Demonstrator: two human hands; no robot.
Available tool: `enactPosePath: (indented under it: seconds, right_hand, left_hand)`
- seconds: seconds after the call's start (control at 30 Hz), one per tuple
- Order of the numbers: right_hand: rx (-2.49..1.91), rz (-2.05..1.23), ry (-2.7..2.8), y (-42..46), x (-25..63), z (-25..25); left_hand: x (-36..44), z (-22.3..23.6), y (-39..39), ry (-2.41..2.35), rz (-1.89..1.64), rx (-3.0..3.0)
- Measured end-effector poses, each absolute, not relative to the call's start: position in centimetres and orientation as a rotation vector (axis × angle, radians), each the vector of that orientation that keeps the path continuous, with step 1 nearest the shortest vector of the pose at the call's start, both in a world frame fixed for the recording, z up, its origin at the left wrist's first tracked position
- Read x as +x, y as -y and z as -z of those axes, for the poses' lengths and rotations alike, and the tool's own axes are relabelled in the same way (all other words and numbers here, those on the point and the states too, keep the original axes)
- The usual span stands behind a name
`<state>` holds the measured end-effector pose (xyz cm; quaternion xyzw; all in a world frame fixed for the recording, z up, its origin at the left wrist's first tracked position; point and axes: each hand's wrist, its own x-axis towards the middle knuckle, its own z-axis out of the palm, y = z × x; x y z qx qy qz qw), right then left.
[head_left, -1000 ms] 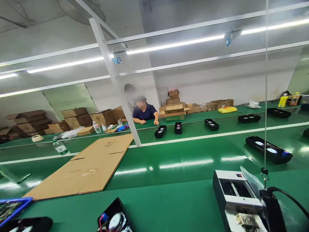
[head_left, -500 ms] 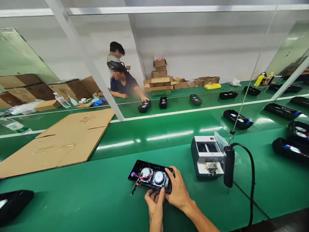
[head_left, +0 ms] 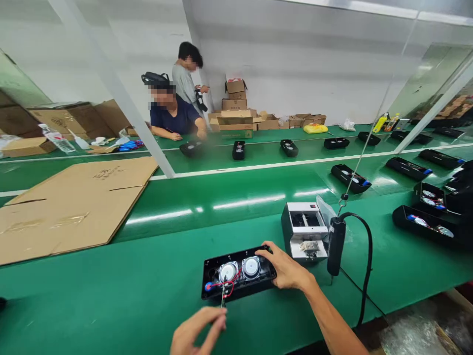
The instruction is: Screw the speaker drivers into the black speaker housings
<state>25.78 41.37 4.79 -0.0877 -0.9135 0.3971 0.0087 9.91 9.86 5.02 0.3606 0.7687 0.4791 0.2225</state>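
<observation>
Around the open speaker housing [head_left: 238, 273] on the conveyor bench [head_left: 111, 301]: just right of it, a bench-top machine [head_left: 305, 231], then a hanging electric screwdriver [head_left: 336, 246]; farther right, more speaker housings [head_left: 421, 224]; to its left, a flattened cardboard sheet [head_left: 74, 207]; behind it, a row of empty-looking cases [head_left: 288, 148] on a farther belt, with stacked cartons [head_left: 234, 111] beyond

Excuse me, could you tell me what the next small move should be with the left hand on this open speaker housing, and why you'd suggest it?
I'd probably pinch the loose lead with the left hand and tuck it into the black speaker housing. It hangs over the lower edge, just above those fingers, while the right hand rests on the housing's right end.
</observation>
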Motion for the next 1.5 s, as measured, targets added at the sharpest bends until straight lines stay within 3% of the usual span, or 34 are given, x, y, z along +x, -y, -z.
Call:
enactPosePath:
  seconds: [0.13,0.47,0.6,0.73,0.97,1.5]
  right_hand:
    - [-0.35,-1.219,2.824,-40.3,26.9,-3.9]
    - [-0.445,-1.204,2.664,-38.5,27.9,-3.0]
    - [-0.542,-0.867,2.389,-34.9,28.4,-1.8]
    - [-0.362,-0.545,2.16,-30.0,28.1,-1.0]
    - [-0.198,-0.687,2.229,-26.0,23.6,-2.6]
    - [-0.261,-1.011,2.297,-29.7,21.6,-4.2]
  left_hand:
    - [6.0,-3.5,-11.4,-2.462,-1.597,0.681]
    - [5.0,2.0,-16.0,-2.021,-1.838,0.479]
    - [4.7,2.1,-16.0,-1.984,-1.864,0.446]
    - [5.0,2.3,-16.1,-1.97,-1.9,0.417]
    - [5.3,2.3,-16.1,-1.965,-1.934,0.396]
    - [10.1,3.4,-18.1,-2.084,-1.936,0.356]
